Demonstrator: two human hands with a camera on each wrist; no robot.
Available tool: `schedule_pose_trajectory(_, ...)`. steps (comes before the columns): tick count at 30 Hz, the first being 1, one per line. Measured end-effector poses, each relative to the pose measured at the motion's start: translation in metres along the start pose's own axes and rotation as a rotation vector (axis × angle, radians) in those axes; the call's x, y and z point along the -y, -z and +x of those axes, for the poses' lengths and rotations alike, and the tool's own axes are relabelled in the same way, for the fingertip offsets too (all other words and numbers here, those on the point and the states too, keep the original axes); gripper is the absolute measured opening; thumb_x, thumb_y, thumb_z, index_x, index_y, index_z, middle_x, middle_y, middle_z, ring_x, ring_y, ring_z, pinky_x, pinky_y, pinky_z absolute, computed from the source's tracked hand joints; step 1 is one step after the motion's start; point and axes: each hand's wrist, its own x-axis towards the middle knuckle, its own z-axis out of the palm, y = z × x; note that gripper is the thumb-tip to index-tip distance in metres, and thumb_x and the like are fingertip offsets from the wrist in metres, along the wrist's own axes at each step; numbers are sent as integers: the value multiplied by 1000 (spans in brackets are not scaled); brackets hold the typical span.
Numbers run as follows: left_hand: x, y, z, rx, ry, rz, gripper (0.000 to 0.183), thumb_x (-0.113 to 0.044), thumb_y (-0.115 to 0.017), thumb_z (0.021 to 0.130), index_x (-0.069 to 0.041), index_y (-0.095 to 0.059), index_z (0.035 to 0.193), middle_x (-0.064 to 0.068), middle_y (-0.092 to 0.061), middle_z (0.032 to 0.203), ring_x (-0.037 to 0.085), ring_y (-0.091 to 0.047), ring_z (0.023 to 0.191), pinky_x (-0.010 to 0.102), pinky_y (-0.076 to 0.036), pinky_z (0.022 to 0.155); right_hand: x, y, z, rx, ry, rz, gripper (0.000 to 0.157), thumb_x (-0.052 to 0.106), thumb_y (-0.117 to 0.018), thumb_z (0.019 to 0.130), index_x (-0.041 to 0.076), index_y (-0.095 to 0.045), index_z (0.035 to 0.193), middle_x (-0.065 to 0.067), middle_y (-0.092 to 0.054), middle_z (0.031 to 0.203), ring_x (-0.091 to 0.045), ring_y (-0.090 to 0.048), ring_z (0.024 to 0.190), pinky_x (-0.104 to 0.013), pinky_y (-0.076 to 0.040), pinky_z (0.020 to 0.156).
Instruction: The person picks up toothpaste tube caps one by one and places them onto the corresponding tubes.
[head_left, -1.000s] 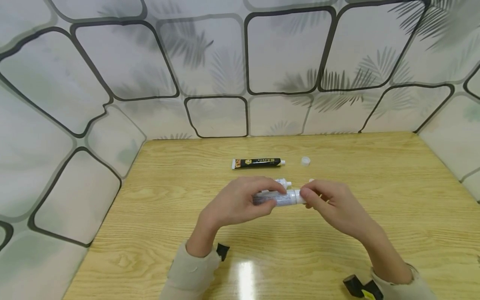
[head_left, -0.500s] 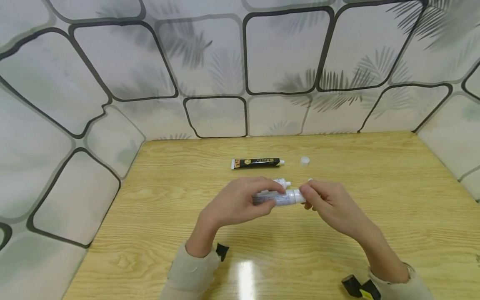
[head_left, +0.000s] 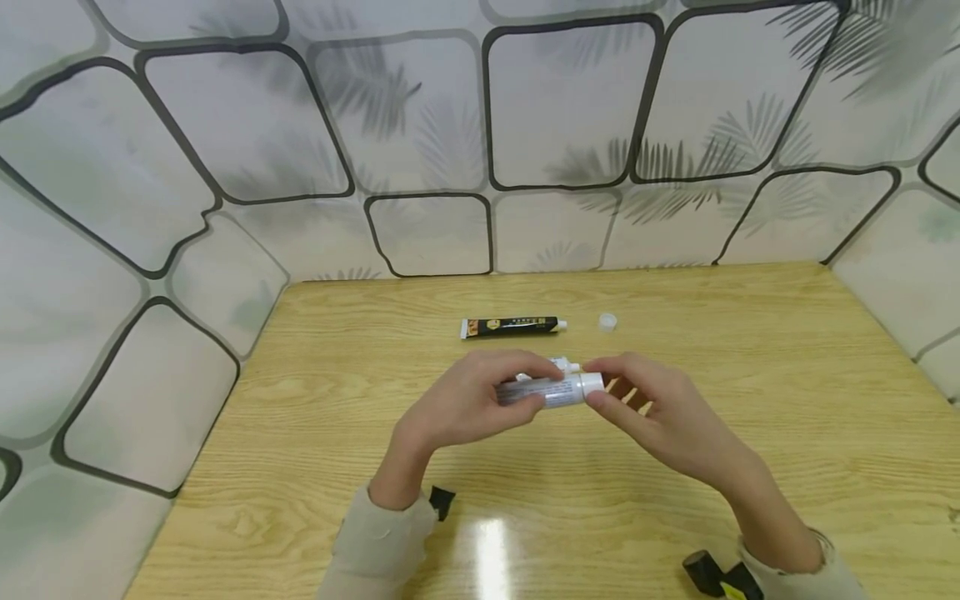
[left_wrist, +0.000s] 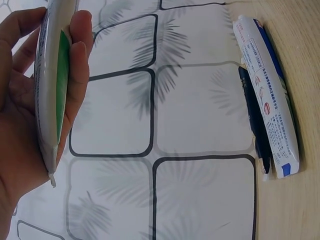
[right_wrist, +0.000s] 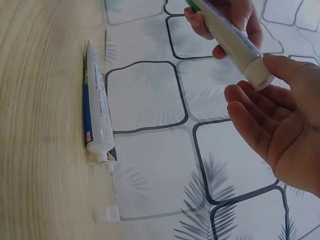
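Observation:
A white toothpaste tube (head_left: 555, 392) with a green panel lies across my left hand (head_left: 465, 404), which grips its body between thumb and fingers. At its right end is a white cap (head_left: 593, 382), still seated on the tube. My right hand (head_left: 671, 417) has its thumb at the near side of this cap and its index fingertip at the far side; the palm shows in the right wrist view. Just behind the held tube, and partly hidden by it, lies a white and blue toothpaste tube (left_wrist: 272, 100) with a bare nozzle.
Farther back on the wooden table (head_left: 337, 375) lies a black tube (head_left: 513, 327), its white nozzle uncapped. A loose translucent cap (head_left: 607, 322) sits to its right. Patterned panels (head_left: 427, 233) border the table at the back and sides.
The held tube and both hands have shifted slightly left. My right fingers have spread wider around the cap, baring its end. A small white piece behind the right hand is now hidden.

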Motion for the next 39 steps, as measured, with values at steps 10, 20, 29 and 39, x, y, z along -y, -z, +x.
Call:
schedule_pose_trajectory(10,-6,0,-1,-22,-32,79,25,-9,-72,90,-13,-73,115,0,-71,107,8,-60,83,20,-50,71,-1,-12,-2,-100,-36,156,20,-6,-66,91,2,-66,110,0,-66,85,-10,-60,63,-23,-50,54)
schedule_pose_trajectory(20,-15,2,-1,10,-34,35,24,-6,-73,90,-7,-75,114,3,-74,102,4,-55,72,18,-47,63,-1,-23,-6,-136,-86,434,11,-9,-54,97,-2,-60,103,0,-55,73,-10,-42,52,-29,-36,42)
schedule_pose_trajectory(29,-28,-4,3,-15,-114,46,27,-2,-70,91,-2,-73,118,10,-73,111,4,-54,68,14,-44,59,5,-26,-8,-191,-173,685,12,-2,-45,103,-1,-54,94,-3,-38,57,-20,-23,45,-34,-18,37)
schedule_pose_trajectory(39,-26,-10,2,-56,-163,237,27,-4,-71,90,-4,-73,118,8,-73,114,14,-71,98,18,-53,78,17,-45,3,-360,-497,866,28,15,-50,105,6,-42,80,9,-36,51,-5,-23,43,-32,-12,42)
